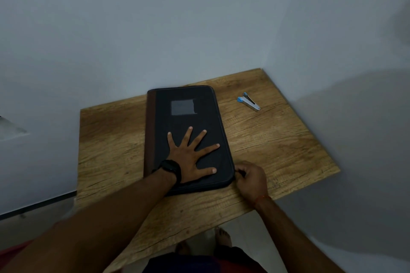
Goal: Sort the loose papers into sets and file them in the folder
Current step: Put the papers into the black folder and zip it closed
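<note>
Wood-grain counter (277,139) carries a closed black fabric folder (199,122) with a brown spine, lying flat at its middle. A person's left hand (188,157), black watch (169,169) at the wrist, presses the cover, fingers spread wide. The right hand (250,178), its grip curled, pinches the folder's near right corner. The cover's grey patch (183,107) is too dim to read. A silver-and-blue stapler (248,102) lies apart, right.

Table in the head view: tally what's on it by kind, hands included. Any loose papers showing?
folder: 1, black, closed
stapler: 1, blue and silver
loose papers: 0 in view
hands: 2, left hand flat on the folder, right hand pinching at its near right corner
Total: 4
</note>
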